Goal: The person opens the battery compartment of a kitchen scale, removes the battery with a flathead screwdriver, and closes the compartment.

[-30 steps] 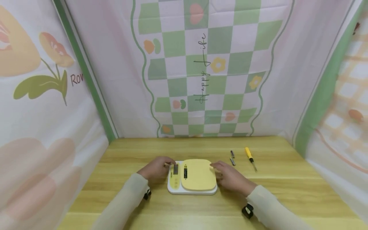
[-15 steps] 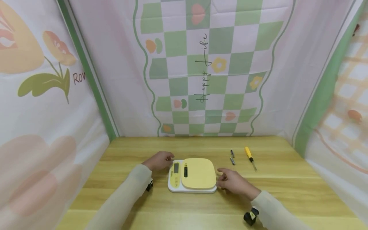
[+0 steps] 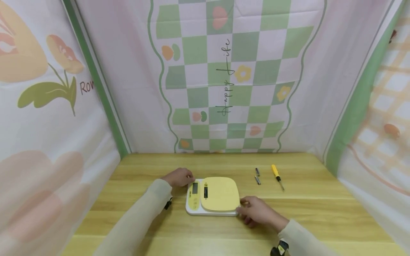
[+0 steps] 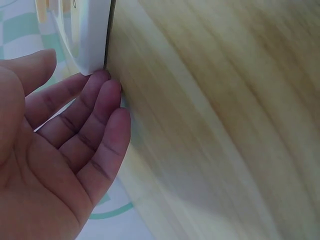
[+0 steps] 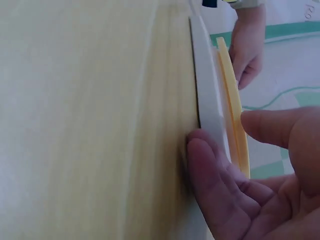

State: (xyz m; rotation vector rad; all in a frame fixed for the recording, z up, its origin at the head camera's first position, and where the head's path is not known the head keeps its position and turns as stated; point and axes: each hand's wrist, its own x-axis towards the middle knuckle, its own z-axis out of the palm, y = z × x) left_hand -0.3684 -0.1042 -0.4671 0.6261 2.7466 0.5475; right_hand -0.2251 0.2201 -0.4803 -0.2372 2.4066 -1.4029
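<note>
A kitchen scale [image 3: 221,195] with a yellow top plate, white base and small dark display lies on the wooden table, display end to the left. My left hand [image 3: 180,177] is at its far left corner. In the left wrist view the fingertips [image 4: 102,80] meet the corner of the white base, while the thumb stands apart. My right hand [image 3: 256,211] is at the near right corner. From the right wrist, its fingers [image 5: 205,155] touch the side of the base low down, and the straight thumb overlaps the plate's edge.
Two small batteries [image 3: 257,180] lie behind the scale to the right. Farther right is a screwdriver [image 3: 276,172] with a yellow handle. Patterned cloth [image 3: 224,89] hangs behind and at both sides of the wooden table [image 3: 208,238].
My right hand left the scale's right side, then came forward to its near right corner. The left hand drew back slightly from the display end and is at the far left corner again.
</note>
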